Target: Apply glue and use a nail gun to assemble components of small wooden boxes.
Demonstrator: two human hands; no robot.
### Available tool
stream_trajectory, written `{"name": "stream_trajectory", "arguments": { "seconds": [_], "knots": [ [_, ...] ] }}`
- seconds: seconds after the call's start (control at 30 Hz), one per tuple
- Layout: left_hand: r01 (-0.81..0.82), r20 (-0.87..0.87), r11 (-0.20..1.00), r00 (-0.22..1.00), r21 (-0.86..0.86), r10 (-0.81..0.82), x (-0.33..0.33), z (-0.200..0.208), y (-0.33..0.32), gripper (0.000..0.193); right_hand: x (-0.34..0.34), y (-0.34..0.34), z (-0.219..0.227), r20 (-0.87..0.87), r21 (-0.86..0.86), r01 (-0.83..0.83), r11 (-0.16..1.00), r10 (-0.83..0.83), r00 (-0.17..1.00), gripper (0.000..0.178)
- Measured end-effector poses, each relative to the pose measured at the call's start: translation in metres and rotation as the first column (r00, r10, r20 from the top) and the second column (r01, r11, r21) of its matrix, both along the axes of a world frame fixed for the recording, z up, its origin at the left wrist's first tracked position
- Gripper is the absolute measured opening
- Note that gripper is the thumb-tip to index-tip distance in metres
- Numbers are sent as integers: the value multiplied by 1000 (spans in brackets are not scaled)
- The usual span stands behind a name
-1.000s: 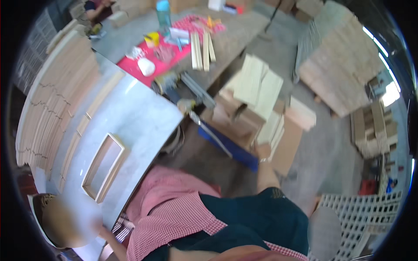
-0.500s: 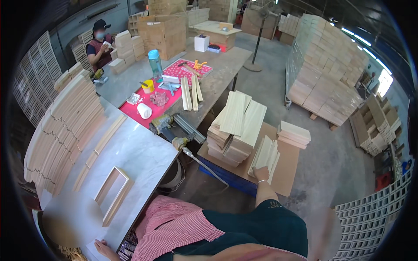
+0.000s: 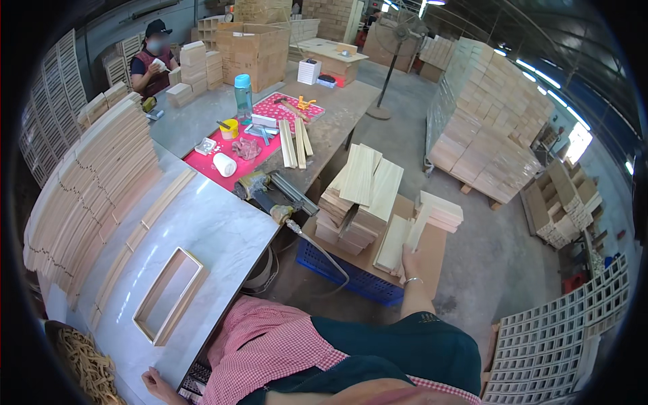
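My right hand reaches out to the right and grips the near end of a thin pale wooden board, which is tilted up. Beside it lie more flat wooden boards on a cardboard sheet over a blue plastic crate. At the lower left, my left hand rests by the near edge of the white marbled table, fingers loosely bent and nothing seen in them. A rectangular wooden frame lies on that table, a little beyond my left hand.
A taller stack of boards stands on the cardboard. A nail gun with an air hose lies at the table corner. Many wooden strips line the left side. A masked person works at the far left. Wood shavings fill the lower left corner.
My right hand has lifted a board's far end off the low pile. My left hand's fingers have drawn in at the table edge. The whole view has shifted slightly.
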State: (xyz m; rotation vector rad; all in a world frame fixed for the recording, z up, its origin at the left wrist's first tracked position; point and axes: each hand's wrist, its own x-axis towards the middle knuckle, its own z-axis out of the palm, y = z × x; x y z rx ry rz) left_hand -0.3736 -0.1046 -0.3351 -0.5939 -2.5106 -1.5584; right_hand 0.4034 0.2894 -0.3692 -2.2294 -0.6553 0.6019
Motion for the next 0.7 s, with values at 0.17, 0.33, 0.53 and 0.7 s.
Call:
{"name": "stream_trajectory", "arguments": {
  "seconds": [0.17,0.33,0.53,0.7],
  "knots": [
    [-83,135,994,988,68,73,-6,-13,-9,42,-28,24,106,239,279,-2,960,-68,969,68],
    [-90,252,994,965,63,71,-10,-9,-10,43,-105,53,182,268,501,-208,840,78,960,69],
    [-240,428,971,878,2,216,6,29,-5,45,-292,85,224,480,479,-801,360,656,582,66],
    [-261,439,953,846,-153,303,0,26,-27,43,-407,75,228,523,344,-920,-190,852,20,73]
  ]
}}
